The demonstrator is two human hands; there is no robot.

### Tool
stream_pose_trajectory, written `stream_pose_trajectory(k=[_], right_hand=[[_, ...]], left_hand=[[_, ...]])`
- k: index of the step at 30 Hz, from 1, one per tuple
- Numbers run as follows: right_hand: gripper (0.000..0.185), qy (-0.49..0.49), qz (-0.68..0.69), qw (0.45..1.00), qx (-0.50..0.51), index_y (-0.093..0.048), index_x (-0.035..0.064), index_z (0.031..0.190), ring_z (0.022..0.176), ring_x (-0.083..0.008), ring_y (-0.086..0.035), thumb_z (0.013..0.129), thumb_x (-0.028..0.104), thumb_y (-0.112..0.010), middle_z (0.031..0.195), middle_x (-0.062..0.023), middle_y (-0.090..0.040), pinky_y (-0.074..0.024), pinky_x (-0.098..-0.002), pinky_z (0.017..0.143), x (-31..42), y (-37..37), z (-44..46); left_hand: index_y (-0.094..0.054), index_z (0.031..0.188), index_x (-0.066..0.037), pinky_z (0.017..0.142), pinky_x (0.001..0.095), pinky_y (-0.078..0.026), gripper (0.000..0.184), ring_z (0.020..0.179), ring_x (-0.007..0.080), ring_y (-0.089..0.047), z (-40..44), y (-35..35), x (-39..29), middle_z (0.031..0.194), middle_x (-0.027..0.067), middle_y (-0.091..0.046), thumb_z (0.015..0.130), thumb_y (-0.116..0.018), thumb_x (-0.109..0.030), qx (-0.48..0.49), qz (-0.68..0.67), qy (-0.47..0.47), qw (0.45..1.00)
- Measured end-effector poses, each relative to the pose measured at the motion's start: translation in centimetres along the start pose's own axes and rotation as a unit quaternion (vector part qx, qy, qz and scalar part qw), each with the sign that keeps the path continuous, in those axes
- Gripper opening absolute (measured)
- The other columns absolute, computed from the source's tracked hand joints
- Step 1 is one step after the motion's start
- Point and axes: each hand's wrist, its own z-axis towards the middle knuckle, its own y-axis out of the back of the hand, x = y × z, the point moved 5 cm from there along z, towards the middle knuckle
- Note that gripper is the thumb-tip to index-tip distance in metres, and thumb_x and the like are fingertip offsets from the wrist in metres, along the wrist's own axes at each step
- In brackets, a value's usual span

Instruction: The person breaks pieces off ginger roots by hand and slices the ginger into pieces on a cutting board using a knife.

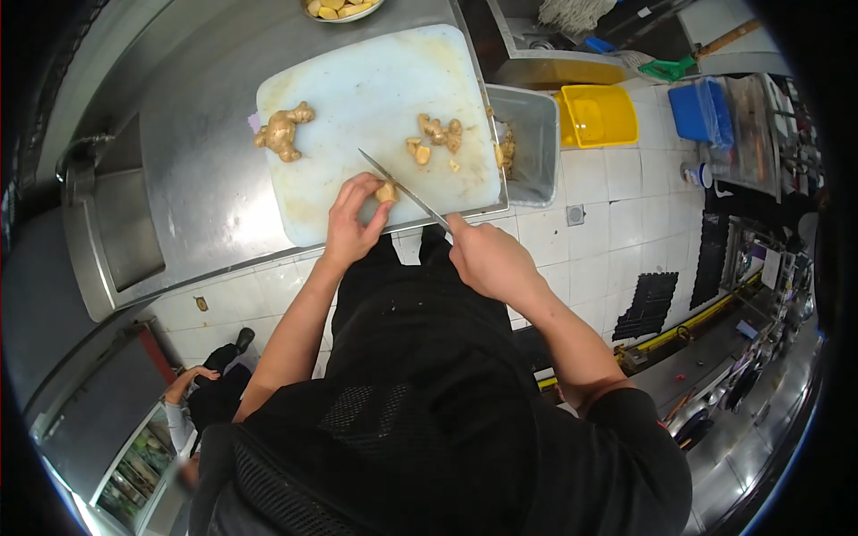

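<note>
My left hand [351, 225] is closed on a small piece of ginger [385, 192], pressing it against the white cutting board [357, 98] near its front edge. In my right hand [490, 255] is the handle of a kitchen knife [407, 192]. Its blade points up and to the left and lies right beside the held piece; whether it touches cannot be told. A large knobbly ginger root [282, 132] rests at the board's left side. Toward the right lie another ginger root [440, 133] and a cut chunk of ginger [419, 153], with a small scrap nearby.
A metal bowl [342, 16] of pale cut pieces stands behind the board on the steel counter [197, 188]. Right of the counter, a grey bin [534, 147] holds more ginger, beside a yellow container [608, 116]. A person [223, 380] sits at lower left.
</note>
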Motion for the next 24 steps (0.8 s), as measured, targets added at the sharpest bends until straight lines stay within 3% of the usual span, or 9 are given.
stream_pose_trajectory(k=[6,8,9,12,15,19,20,22,24], right_hand=[[0.028,0.002,0.016,0.999,-0.029,-0.057,-0.0023,0.116,0.083,-0.0454,-0.069,0.091,0.01,-0.057,0.08,-0.0278,-0.068,-0.0537,-0.0566,0.074,-2.0,-2.9,2.7],[0.024,0.091,0.184,0.976,-0.073,-0.056,-0.0022,0.112,0.083,-0.045,-0.069,0.091,0.011,-0.058,0.08,-0.0279,-0.068,-0.0529,-0.0576,0.074,-3.6,-3.6,6.0],[0.024,0.093,0.185,0.975,-0.076,-0.056,-0.0022,0.112,0.083,-0.045,-0.069,0.091,0.011,-0.058,0.08,-0.0279,-0.068,-0.0529,-0.0576,0.074,-4.2,-3.7,6.2],[0.024,0.091,0.119,0.986,-0.077,-0.054,-0.0031,0.114,0.073,-0.0453,-0.066,0.092,0.008,-0.056,0.075,-0.0266,-0.066,-0.0519,-0.0553,0.066,-2.9,-2.6,5.4],[0.028,0.044,-0.053,0.994,-0.084,-0.053,-0.0038,0.117,0.068,-0.0426,-0.067,0.092,0.009,-0.055,0.074,-0.0238,-0.066,-0.0537,-0.0532,0.062,-0.7,-3.2,2.5],[0.038,0.04,-0.092,0.99,-0.096,-0.05,-0.0071,0.126,0.066,-0.0397,-0.069,0.091,0.007,-0.054,0.079,-0.0239,-0.067,-0.0561,-0.05,0.06,1.2,-3.9,-0.8],[0.038,0.039,-0.093,0.99,-0.095,-0.05,-0.0071,0.126,0.066,-0.0397,-0.069,0.091,0.007,-0.054,0.079,-0.0239,-0.067,-0.0561,-0.05,0.06,1.4,-4.0,-1.3],[0.037,0.043,-0.145,0.983,-0.103,-0.051,-0.0108,0.12,0.061,-0.0335,-0.072,0.09,0.008,-0.056,0.078,-0.021,-0.069,-0.0584,-0.0412,0.054,1.5,-4.0,-2.0],[0.036,0.042,-0.141,0.983,-0.107,-0.051,-0.0108,0.12,0.061,-0.0336,-0.072,0.09,0.008,-0.056,0.077,-0.0205,-0.069,-0.0584,-0.0406,0.054,1.5,-4.3,-2.1]], left_hand=[[-0.065,0.111,0.0,0.093,0.0407,-0.052,0.03,0.108,0.0362,-0.063,0.1,-0.1,-0.2,0.118,0.0173,-0.064,0.083,-0.076,-0.005,0.004,0.028,-0.011,1.0],[-0.064,0.11,0.0,0.091,0.0402,-0.052,0.031,0.105,0.0356,-0.063,0.0,-0.2,-0.1,0.115,0.0172,-0.063,0.083,-0.077,-0.004,-0.008,0.019,-0.016,1.0],[-0.064,0.11,0.0,0.091,0.0402,-0.052,0.031,0.105,0.0356,-0.063,-0.1,-0.4,-0.3,0.115,0.0172,-0.063,0.083,-0.077,-0.004,-0.007,0.021,-0.019,1.0],[-0.063,0.11,0.0,0.087,0.0393,-0.053,0.031,0.101,0.0344,-0.063,-0.1,-0.8,-0.7,0.112,0.0171,-0.063,0.082,-0.077,-0.004,-0.033,0.021,0.022,0.999],[-0.063,0.111,0.0,0.084,0.0382,-0.054,0.033,0.098,0.0328,-0.063,-0.1,-1.0,-0.8,0.111,0.0169,-0.063,0.082,-0.076,-0.004,-0.056,0.022,0.038,0.997],[-0.063,0.112,0.001,0.082,0.0369,-0.054,0.036,0.097,0.0322,-0.062,-0.6,-1.2,-0.2,0.112,0.017,-0.063,0.079,-0.076,-0.004,-0.066,0.035,0.028,0.997],[-0.064,0.113,0.001,0.082,0.0365,-0.054,0.038,0.097,0.0322,-0.062,-0.7,-1.3,-0.1,0.112,0.0169,-0.064,0.078,-0.076,-0.004,-0.064,0.036,0.037,0.997],[-0.064,0.113,0.001,0.081,0.0363,-0.054,0.038,0.097,0.032,-0.062,-0.8,-1.3,0.0,0.112,0.0166,-0.064,0.077,-0.077,-0.005,-0.069,0.037,0.042,0.996],[-0.064,0.113,0.001,0.08,0.0361,-0.054,0.039,0.097,0.0319,-0.062,-0.9,-1.2,0.1,0.113,0.0163,-0.065,0.077,-0.077,-0.005,-0.074,0.039,0.046,0.995]])
